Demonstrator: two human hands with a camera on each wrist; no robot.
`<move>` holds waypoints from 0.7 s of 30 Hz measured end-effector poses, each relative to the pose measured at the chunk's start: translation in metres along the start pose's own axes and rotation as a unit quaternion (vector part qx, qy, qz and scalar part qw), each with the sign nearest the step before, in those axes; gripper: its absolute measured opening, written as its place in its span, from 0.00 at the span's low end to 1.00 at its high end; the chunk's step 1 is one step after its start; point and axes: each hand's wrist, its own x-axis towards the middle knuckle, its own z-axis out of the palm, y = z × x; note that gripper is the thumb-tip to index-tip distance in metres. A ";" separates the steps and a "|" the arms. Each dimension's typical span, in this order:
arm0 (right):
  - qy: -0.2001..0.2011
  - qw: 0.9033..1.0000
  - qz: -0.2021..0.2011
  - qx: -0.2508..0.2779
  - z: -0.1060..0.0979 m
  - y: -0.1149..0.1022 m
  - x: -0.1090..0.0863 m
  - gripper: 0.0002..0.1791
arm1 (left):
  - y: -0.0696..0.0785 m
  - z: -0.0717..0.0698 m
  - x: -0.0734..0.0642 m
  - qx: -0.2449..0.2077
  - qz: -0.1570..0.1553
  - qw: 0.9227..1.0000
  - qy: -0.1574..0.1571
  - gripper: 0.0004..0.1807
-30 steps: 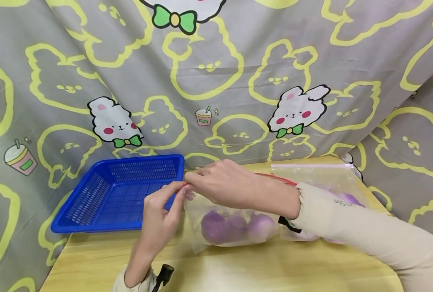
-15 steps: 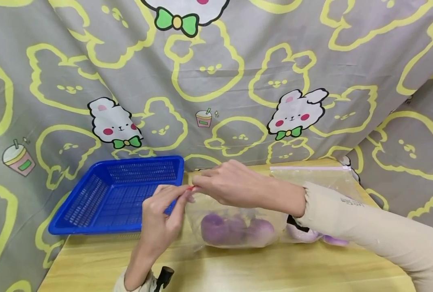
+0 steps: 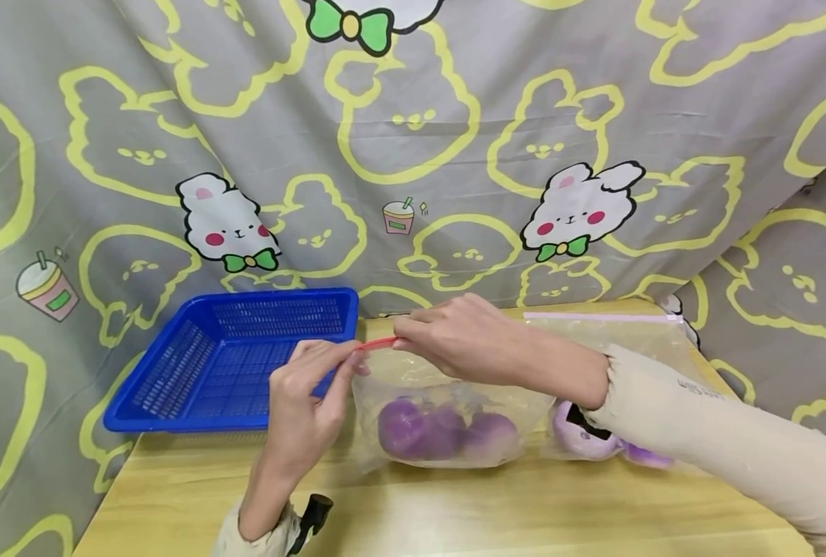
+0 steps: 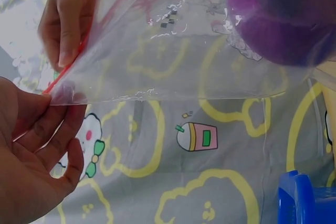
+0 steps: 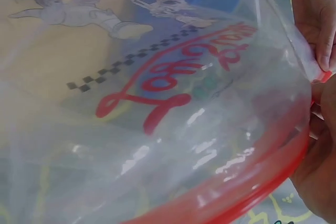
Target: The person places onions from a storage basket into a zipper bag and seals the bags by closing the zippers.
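Observation:
A clear zip bag (image 3: 374, 387) with a red zip strip (image 3: 380, 343) along its top stands upright on the table. Round purple things (image 3: 444, 433) fill its bottom. My left hand (image 3: 308, 402) pinches the strip's left end between thumb and forefinger, which the left wrist view shows at the bag's corner (image 4: 63, 95). A short way to the right, my right hand (image 3: 472, 340) pinches the same strip, its knuckles up. The bag's red lettering (image 5: 168, 72) and red mouth (image 5: 262, 182) show in the right wrist view. My right hand hides part of the strip in the head view.
To the left is a blue plastic basket (image 3: 232, 424) with slotted walls. Behind my right forearm lies a second clear bag with a pale lilac zip strip (image 3: 601, 318) and purple things (image 3: 583, 433) inside. A patterned grey curtain (image 3: 357, 170) hangs behind the wooden table (image 3: 413, 514).
My right hand has moved to the right along the strip, away from my left hand, so a length of red strip shows between them. The left hand keeps its pinch at the corner.

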 end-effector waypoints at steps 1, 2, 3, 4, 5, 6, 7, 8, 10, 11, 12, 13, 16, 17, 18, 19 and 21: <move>0.002 1.000 0.001 -0.003 0.000 0.001 -0.001 0.10 | 0.000 0.000 0.000 0.001 0.001 1.000 -0.001 0.08; 0.004 1.000 0.002 -0.007 0.000 0.001 -0.003 0.10 | 0.000 0.000 0.000 0.003 0.003 1.000 -0.001 0.08; 0.007 1.000 0.002 -0.011 0.000 0.002 -0.004 0.11 | 0.000 0.000 0.001 0.003 0.004 1.000 -0.001 0.08; 0.008 1.000 0.003 -0.014 0.000 0.002 -0.005 0.11 | 0.000 0.000 0.001 0.004 0.006 1.000 -0.001 0.08; 0.009 1.000 0.005 -0.017 0.000 0.003 -0.007 0.12 | 0.000 0.000 0.000 0.003 0.008 1.000 -0.001 0.08; 0.010 1.000 0.005 -0.020 0.001 0.003 -0.008 0.12 | -0.001 0.000 0.000 0.003 0.011 1.000 0.000 0.08; 0.012 1.000 0.007 -0.023 0.001 0.004 -0.009 0.12 | -0.001 0.001 0.001 0.003 0.012 1.000 0.000 0.08; 0.013 1.000 0.008 -0.025 0.001 0.005 -0.011 0.12 | -0.001 0.001 0.001 0.003 0.014 1.000 0.000 0.08; 0.012 1.000 0.011 -0.024 0.002 0.007 -0.013 0.13 | -0.001 0.002 0.001 0.002 0.017 1.000 0.002 0.07; 0.011 1.000 0.012 -0.024 0.002 0.008 -0.014 0.13 | -0.002 0.002 0.002 0.003 0.019 1.000 0.003 0.07; 0.011 1.000 0.013 -0.022 0.002 0.009 -0.015 0.13 | -0.002 0.002 0.002 0.003 0.022 1.000 0.005 0.07; 0.010 1.000 0.015 -0.020 0.002 0.009 -0.016 0.13 | -0.002 0.002 0.002 0.003 0.023 1.000 0.007 0.07; 0.007 1.000 0.018 -0.017 0.002 0.011 -0.019 0.13 | -0.003 0.003 0.001 0.006 0.031 0.999 0.012 0.07; 0.006 1.000 0.019 -0.018 0.002 0.012 -0.020 0.13 | -0.004 0.003 0.001 0.007 0.033 0.999 0.013 0.07; 0.006 1.000 0.021 -0.017 0.002 0.013 -0.022 0.13 | -0.004 0.003 0.001 0.008 0.035 0.999 0.014 0.07; 0.007 1.000 0.022 -0.017 0.002 0.013 -0.023 0.13 | -0.005 0.003 0.001 0.009 0.035 0.999 0.015 0.07; 0.009 1.000 0.024 -0.016 0.001 0.015 -0.025 0.13 | -0.005 0.004 0.001 0.014 0.037 0.999 0.016 0.07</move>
